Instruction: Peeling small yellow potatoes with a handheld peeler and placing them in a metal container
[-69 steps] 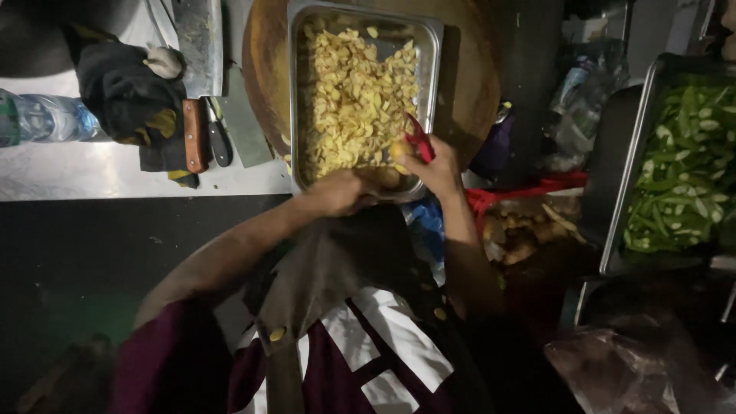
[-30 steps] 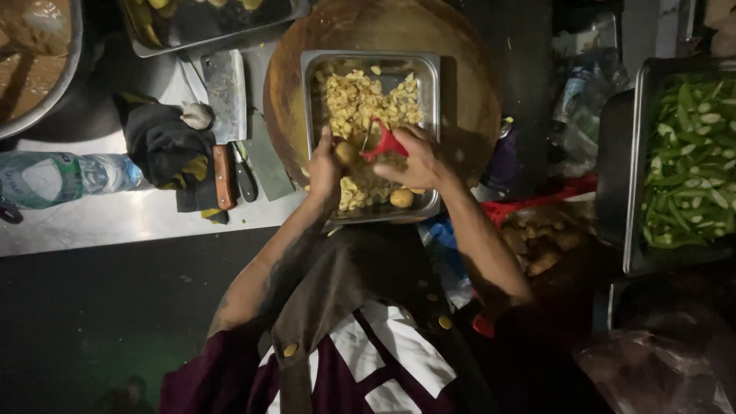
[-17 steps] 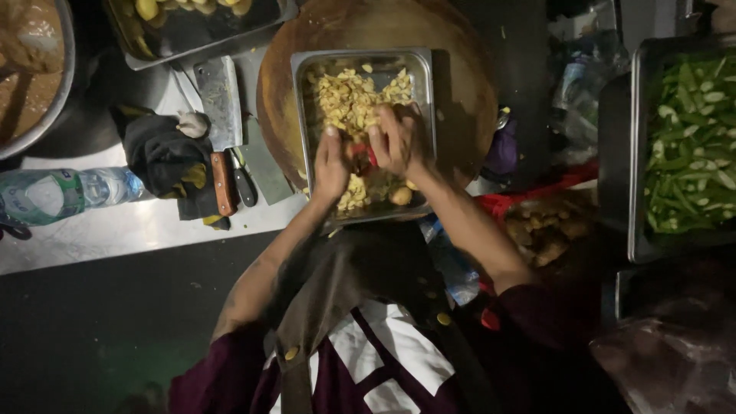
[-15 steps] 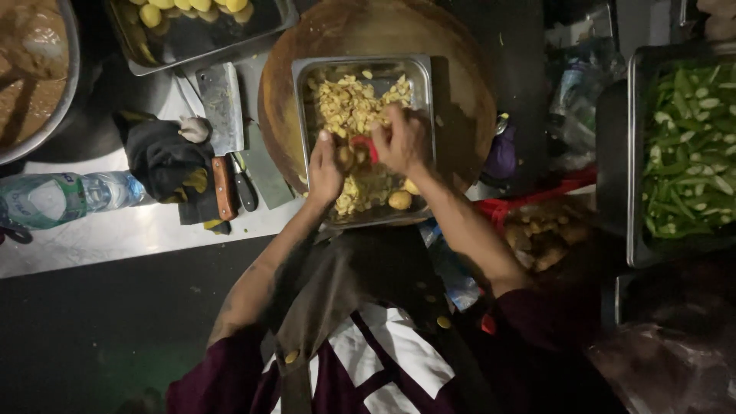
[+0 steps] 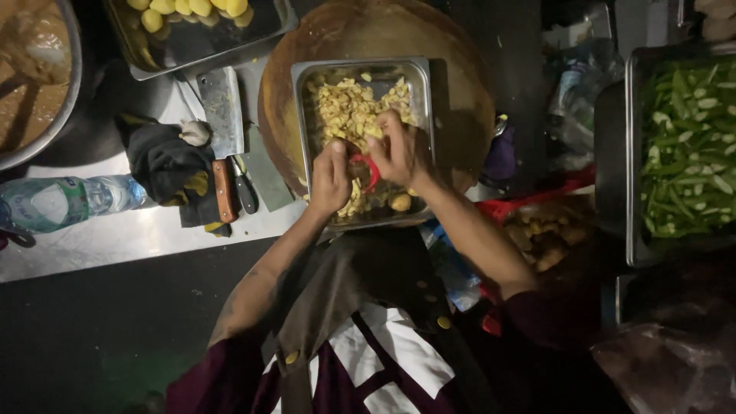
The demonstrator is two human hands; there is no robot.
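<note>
You are working over the rectangular stainless-steel pan (image 5: 424, 115) that is sitting on the round wooden chopping board (image 5: 468, 92), both hands held low above it, probably so that whatever comes off is dropping straight in. Your left hand (image 5: 331, 178) is curling shut around a small brownish-yellow root piece (image 5: 351, 170), which is mostly hidden behind your fingers, so its exact shape is hard to tell. Your right hand (image 5: 400, 149) is gripping a small red-handled peeler (image 5: 370, 170), closed around its handle, with the tool meeting the piece between the two hands, near the middle of the pan. The far half of the pan is holding a heap of pale yellow slices (image 5: 354, 107); one rounded yellow lump (image 5: 399, 202) is lying near the pan's near edge. To the left, on the grey metal counter (image 5: 115, 238), a broad steel cleaver with a wooden handle (image 5: 221, 123) is lying beside a crumpled dark cloth (image 5: 165, 165), within easy reach, and a clear plastic water bottle (image 5: 69, 201) is lying on its side. Far left, a tray of yellow chunks (image 5: 199, 19) is resting; on the right a deep tray of cut green beans (image 5: 686, 146) is standing well apart.
</note>
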